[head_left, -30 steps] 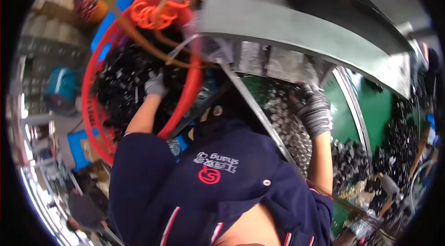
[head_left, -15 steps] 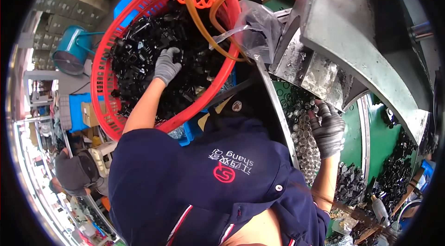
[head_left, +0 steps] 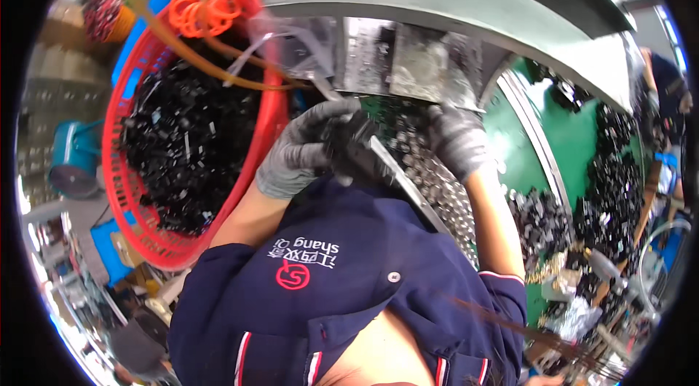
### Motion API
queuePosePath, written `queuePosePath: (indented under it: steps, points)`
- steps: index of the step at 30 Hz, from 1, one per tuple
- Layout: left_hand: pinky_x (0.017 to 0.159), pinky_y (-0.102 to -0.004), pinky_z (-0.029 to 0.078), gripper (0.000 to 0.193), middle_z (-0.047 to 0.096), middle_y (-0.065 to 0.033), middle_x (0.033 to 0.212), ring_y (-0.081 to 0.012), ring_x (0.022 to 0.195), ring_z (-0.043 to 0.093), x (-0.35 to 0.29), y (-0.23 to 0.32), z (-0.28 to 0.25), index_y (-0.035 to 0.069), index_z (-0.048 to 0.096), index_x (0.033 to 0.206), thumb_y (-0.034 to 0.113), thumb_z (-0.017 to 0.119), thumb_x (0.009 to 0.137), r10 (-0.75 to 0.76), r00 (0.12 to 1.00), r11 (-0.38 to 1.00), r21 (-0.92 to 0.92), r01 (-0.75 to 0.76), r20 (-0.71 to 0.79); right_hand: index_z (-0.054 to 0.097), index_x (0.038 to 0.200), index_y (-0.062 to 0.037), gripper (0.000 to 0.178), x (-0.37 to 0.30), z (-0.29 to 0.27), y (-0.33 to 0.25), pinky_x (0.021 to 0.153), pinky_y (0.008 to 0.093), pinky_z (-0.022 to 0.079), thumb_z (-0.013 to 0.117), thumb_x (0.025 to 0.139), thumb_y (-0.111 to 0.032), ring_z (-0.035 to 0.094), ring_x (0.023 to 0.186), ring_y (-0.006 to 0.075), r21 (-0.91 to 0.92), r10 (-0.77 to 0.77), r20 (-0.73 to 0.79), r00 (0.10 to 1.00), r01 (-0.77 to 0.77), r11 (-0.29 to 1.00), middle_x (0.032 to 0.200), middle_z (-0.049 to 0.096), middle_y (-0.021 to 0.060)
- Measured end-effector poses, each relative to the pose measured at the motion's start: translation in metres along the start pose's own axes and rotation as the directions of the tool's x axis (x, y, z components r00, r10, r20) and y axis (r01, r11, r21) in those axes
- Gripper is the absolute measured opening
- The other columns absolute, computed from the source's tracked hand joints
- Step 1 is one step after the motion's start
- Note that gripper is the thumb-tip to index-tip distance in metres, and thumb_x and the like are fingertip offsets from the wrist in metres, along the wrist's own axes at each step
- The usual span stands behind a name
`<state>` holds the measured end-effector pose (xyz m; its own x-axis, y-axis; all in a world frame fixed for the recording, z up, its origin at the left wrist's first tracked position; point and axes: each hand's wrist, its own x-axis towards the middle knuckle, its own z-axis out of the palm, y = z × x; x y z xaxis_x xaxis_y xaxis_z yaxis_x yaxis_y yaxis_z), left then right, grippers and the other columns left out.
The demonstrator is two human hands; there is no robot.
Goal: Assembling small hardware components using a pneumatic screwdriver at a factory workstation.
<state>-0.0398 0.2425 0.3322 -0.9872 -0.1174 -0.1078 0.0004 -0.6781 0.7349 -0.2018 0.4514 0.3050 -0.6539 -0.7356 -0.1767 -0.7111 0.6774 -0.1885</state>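
My left hand [head_left: 295, 153], in a grey glove, is in front of my chest and closed around a clump of small black parts [head_left: 357, 140], which look like plastic pieces. Motion blurs their outlines. My right hand [head_left: 459, 140], gloved in darker grey, has its fingers curled at the far end of a heap of small, shiny, round silvery pieces [head_left: 440, 193]. Its fingertips are partly hidden, and whatever they pinch does not show. Left of me stands a red plastic basket [head_left: 273, 113] holding a large pile of black parts [head_left: 186, 138].
A grey metal machine housing [head_left: 444, 4] curves over the far side of the green worktop [head_left: 510, 131]. Metal strips [head_left: 535, 135] divide the worktop. More black parts [head_left: 611, 168] lie at the right. An orange coiled hose [head_left: 207, 11] hangs over the basket. Another person [head_left: 666, 95] is at far right.
My left hand has left the basket and moved right to my chest, now with black parts in it. The view has swung right. My right hand stays by the silvery pieces.
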Motion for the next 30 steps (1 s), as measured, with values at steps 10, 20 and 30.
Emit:
queuePosePath:
  steps: [10, 20, 30]
  points:
    - [0.045, -0.0317, 0.053, 0.046, 0.066, -0.015, 0.085, -0.0244, 0.053, 0.063, 0.033, -0.048, -0.029, -0.002, 0.058, 0.109, 0.032, 0.066, 0.08, -0.481, 0.856, 0.805, -0.291, 0.516, 0.187, 0.062, 0.085, -0.0056, 0.012, -0.002, 0.0, 0.013, 0.068, 0.0452, 0.049, 0.057, 0.079, -0.014, 0.061, 0.075, 0.0346, 0.029, -0.07, -0.12, 0.99, 0.074, 0.997, 0.087, 0.059, 0.0157]
    - [0.048, -0.0267, 0.052, 0.034, 0.066, -0.0111, 0.083, -0.0162, 0.063, 0.065, 0.041, -0.041, 0.012, 0.002, 0.059, 0.109, 0.026, 0.062, 0.086, -0.544, 0.836, 0.825, -0.137, 0.548, 0.067, 0.067, 0.088, -0.0075, 0.013, -0.031, -0.026, 0.006, 0.059, 0.0346, 0.05, 0.067, 0.076, -0.005, 0.062, 0.07, 0.0274, 0.669, 0.209, -0.363, 0.908, 0.098, 0.737, 0.086, 0.061, 0.0101]
    - [0.046, -0.0226, 0.047, 0.028, 0.064, -0.0058, 0.076, -0.0124, 0.058, 0.062, 0.045, -0.043, 0.038, 0.006, 0.059, 0.1, 0.03, 0.061, 0.088, -0.459, 0.888, 0.889, -0.008, 0.459, -0.034, 0.068, 0.083, -0.0068, 0.012, -0.032, -0.037, -0.027, 0.057, 0.0311, 0.05, 0.073, 0.073, -0.004, 0.062, 0.069, 0.0242, 0.167, -0.159, -0.627, 0.763, 0.33, 0.929, 0.083, 0.061, 0.009]
